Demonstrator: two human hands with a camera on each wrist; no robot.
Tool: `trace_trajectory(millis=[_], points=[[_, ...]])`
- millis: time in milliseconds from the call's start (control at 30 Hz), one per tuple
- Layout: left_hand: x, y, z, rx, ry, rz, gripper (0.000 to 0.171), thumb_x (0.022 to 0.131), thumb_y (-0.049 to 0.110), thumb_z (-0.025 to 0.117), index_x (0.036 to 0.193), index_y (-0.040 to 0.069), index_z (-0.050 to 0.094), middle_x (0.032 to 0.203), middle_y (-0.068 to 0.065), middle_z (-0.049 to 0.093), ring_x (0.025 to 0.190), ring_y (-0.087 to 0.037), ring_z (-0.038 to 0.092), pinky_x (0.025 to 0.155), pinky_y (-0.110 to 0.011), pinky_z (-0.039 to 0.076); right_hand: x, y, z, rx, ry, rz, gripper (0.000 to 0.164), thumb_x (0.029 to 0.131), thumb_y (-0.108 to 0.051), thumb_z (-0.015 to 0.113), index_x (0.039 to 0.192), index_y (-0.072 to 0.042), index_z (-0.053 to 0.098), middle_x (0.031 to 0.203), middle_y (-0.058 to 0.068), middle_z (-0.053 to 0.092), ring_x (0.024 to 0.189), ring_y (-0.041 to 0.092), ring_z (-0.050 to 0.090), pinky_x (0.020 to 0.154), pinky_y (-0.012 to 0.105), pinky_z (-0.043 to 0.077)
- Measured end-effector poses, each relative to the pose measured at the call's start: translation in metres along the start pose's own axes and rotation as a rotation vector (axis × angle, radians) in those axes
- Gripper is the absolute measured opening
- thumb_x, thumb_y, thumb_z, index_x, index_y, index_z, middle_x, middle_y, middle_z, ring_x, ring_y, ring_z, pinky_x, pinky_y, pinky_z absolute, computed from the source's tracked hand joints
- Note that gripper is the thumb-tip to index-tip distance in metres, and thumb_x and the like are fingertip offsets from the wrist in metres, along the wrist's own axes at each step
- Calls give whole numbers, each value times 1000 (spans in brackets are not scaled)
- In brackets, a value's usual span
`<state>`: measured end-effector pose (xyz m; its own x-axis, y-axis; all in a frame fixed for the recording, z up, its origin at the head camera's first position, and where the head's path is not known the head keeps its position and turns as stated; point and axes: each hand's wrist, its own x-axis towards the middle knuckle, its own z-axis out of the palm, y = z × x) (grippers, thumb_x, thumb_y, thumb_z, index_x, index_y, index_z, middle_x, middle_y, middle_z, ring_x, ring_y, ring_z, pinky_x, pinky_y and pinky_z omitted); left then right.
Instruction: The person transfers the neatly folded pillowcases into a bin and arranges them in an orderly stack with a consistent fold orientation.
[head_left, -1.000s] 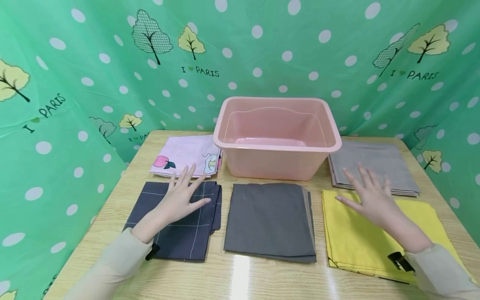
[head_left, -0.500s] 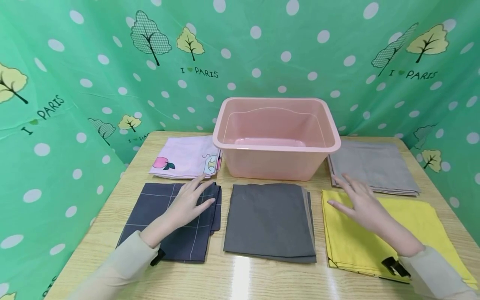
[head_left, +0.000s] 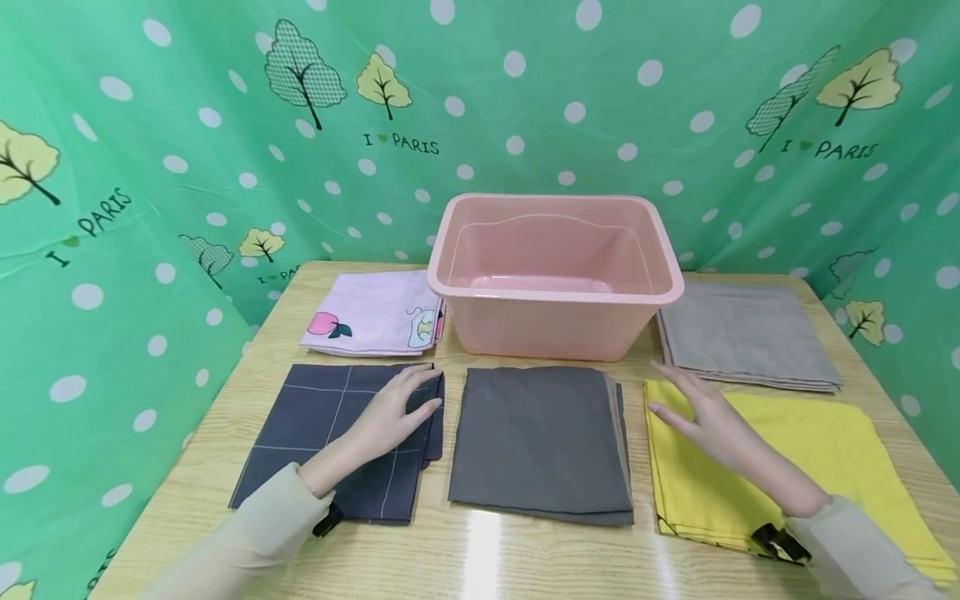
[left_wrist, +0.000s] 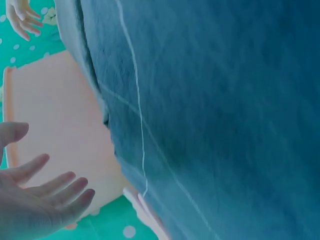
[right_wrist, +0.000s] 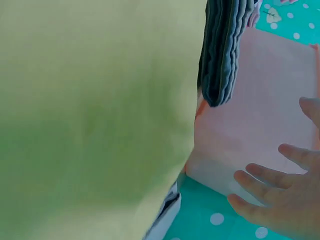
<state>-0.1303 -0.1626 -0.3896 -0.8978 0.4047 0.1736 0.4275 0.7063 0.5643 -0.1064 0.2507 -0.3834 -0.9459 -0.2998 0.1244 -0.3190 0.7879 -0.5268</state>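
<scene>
In the head view my left hand [head_left: 392,417] hovers over the navy checked folded cloth [head_left: 307,442], fingers extended and loosely spread. My right hand [head_left: 708,419] is over the left part of the yellow folded cloth [head_left: 795,467], also with relaxed fingers. Nothing is held in either one. Between the hands lies a dark grey folded cloth [head_left: 540,442]. In the left wrist view, the fingers [left_wrist: 60,200] show apart from the navy cloth [left_wrist: 210,100]. Likewise the right wrist view has the fingers [right_wrist: 270,185] apart from the yellow cloth [right_wrist: 95,100].
A pink plastic bin [head_left: 555,325] stands at the back middle of the wooden table [head_left: 525,558]. Left of it lies a folded pink cloth with fruit prints [head_left: 375,308], and right of it a light grey folded cloth [head_left: 750,333]. A green dotted curtain [head_left: 525,108] surrounds the table.
Both hands have shifted inward, the left to the right and the right to the left, and a little nearer the front. Their fingers are less widely spread. The cloths and bin stay put.
</scene>
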Motion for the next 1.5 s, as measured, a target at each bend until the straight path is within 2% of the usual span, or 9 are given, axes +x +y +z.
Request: trace_trajectory(millis=[100,233,433,567,767,933,1167,1333,1500], points=[[0,0,5,-32,-8,-22,44,87,27,56,125,5,48,129,-17,43,120,-32,38,95,-49,33,-1,-2,3,70,-52,46,56,90,-32,49,135,-3,31,133,25,34,119,45,30,88,63,28],[1,1,9,-109,-20,-56,42,88,25,55,125,7,48,127,-15,46,118,-29,42,93,-47,36,-3,-3,7,153,-68,63,55,91,-32,47,134,-2,32,132,23,36,116,43,35,87,60,32],[2,4,14,-304,-64,-133,38,88,16,54,124,4,48,120,-16,50,107,-30,51,86,-41,43,-2,-3,14,266,-63,66,47,93,-24,45,132,1,36,126,23,43,107,40,47,83,53,41],[4,4,19,-441,-100,-186,38,89,14,52,123,-1,47,121,-21,49,104,-31,53,85,-39,45,0,-4,18,352,-77,94,45,94,-20,44,131,4,36,122,27,46,102,39,51,81,49,44],[7,3,26,-513,-110,-237,36,88,12,52,121,-4,48,121,-23,49,103,-30,53,85,-38,45,1,-5,25,486,-106,130,45,94,-18,44,130,7,34,120,31,45,98,38,54,80,39,47],[8,3,31,-609,-110,-285,36,88,5,48,121,-8,46,119,-27,48,103,-36,52,83,-40,46,1,-6,29,605,-151,170,48,94,-18,42,132,8,29,120,34,40,99,42,52,78,37,49],[10,7,38,-769,-88,-464,35,88,4,47,122,-5,47,120,-25,48,108,-36,48,86,-42,44,3,-8,32,719,-195,274,53,94,-21,42,136,6,22,126,35,33,110,44,43,84,40,46],[11,7,42,-812,-76,-542,33,89,4,46,121,-4,48,117,-22,50,107,-33,50,84,-41,45,4,-9,34,752,-236,298,56,94,-23,43,137,4,20,132,35,26,115,44,38,87,41,44],[11,11,44,-860,-103,-589,36,88,3,43,123,-4,45,119,-22,48,103,-29,51,82,-43,46,5,-9,36,790,-267,320,57,94,-23,43,137,3,19,133,34,24,115,45,37,85,41,45]])
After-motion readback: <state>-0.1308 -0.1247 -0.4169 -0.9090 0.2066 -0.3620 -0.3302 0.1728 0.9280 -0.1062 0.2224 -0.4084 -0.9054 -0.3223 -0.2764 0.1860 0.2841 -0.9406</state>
